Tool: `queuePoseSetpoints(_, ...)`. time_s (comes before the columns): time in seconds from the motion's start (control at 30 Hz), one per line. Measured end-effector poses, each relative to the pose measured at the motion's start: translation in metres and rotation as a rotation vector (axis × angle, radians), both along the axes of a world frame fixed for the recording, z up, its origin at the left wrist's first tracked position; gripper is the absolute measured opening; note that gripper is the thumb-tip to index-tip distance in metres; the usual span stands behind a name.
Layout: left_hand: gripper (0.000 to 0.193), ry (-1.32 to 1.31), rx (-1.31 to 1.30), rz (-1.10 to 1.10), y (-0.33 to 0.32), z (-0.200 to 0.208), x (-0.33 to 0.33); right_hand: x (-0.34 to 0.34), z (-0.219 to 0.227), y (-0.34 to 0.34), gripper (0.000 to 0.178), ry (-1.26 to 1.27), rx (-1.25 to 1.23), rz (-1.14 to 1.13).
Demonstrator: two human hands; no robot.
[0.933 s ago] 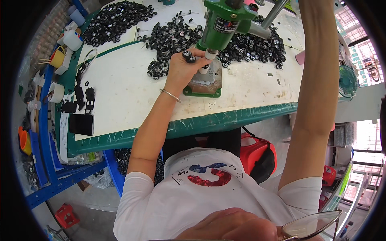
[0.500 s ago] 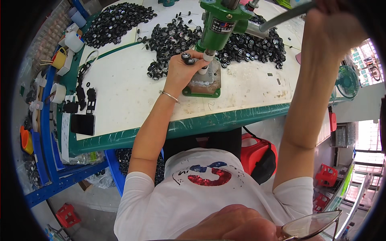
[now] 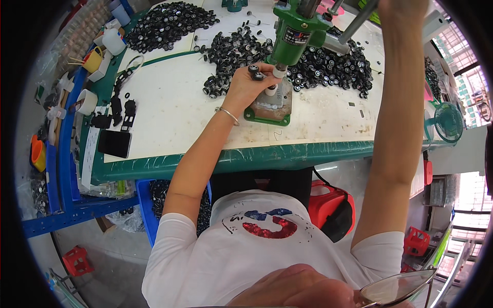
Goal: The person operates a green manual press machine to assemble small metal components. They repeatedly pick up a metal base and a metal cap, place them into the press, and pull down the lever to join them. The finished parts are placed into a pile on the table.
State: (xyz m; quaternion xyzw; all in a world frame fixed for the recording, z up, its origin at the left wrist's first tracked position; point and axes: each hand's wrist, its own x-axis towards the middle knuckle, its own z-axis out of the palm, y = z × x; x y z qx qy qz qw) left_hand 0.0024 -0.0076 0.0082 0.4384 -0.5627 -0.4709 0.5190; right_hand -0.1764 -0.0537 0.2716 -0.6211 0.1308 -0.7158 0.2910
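Note:
My left hand (image 3: 250, 86) is at the green hand press (image 3: 291, 42), its fingers closed on small black toy wheels (image 3: 256, 73) with silvery hubs. Its fingertips are beside the press's pale lower tip, just above a white post (image 3: 270, 90) on the base plate (image 3: 267, 114). What the fingertips pinch under the tip is hard to make out. At the top edge, my right hand (image 3: 404, 9) is raised and closed on the end of the grey press lever (image 3: 359, 24); its fingers are partly cut off by the picture's edge.
Piles of black wheels, some on thin axles, lie behind the press (image 3: 233, 54), to its right (image 3: 336, 69) and far left (image 3: 167, 25). A black phone (image 3: 114, 143) and black plastic parts (image 3: 128, 113) lie at the left. A green fan (image 3: 448, 123) stands at the right.
My right hand and the lever have swung to a steeper angle. My left hand stays at the press with the wheels. The whole view has shifted slightly.

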Motion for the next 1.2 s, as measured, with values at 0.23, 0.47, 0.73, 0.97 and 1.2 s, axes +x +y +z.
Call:
queuePoseSetpoints(0.23, 0.014, 0.580, 0.212, -0.037, -0.008, -0.009, 0.032, -0.017, -0.020, -0.087, 0.022, -0.027, 0.327, 0.107)
queuePoseSetpoints(0.47, 0.013, 0.114, 0.323, 0.051, 0.013, -0.005, 0.066, -0.053, -0.096, -0.045, 0.037, 0.007, 0.447, -0.134)
queuePoseSetpoints(0.73, 0.022, -0.756, -0.074, 0.186, 0.016, -0.041, 0.050, -0.125, -0.277, 0.058, 0.028, 1.093, 0.569, -0.540)
queuePoseSetpoints(0.97, 0.019, -0.530, 0.073, 0.250, 0.020, -0.026, 0.050, -0.116, -0.303, 0.091, 0.012, 0.924, 0.548, -0.631)
queuePoseSetpoints(1.2, 0.015, 0.106, 0.096, 0.111, 0.029, -0.008, 0.056, -0.080, -0.294, 0.063, 0.018, 0.642, 0.684, -0.266)
